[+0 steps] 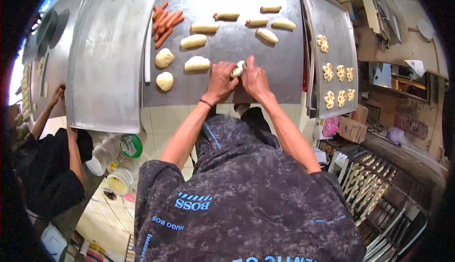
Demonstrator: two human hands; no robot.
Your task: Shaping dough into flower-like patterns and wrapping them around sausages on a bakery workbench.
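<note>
Hands: left hand [219,79], right hand [253,78] pinching 1 dough piece [238,68] on steel table [227,89]; I'd seal seam tight, evenly.

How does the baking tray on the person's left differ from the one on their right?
The left tray is bare, while the right tray carries flower-shaped dough pieces in its lower half. The left tray looks larger and wider; the right tray looks narrower. The left tray lies beside the sausages; the right tray lies beyond the wrapped dough rolls. Both are rectangular grey metal trays flanking the steel worktable.
</note>
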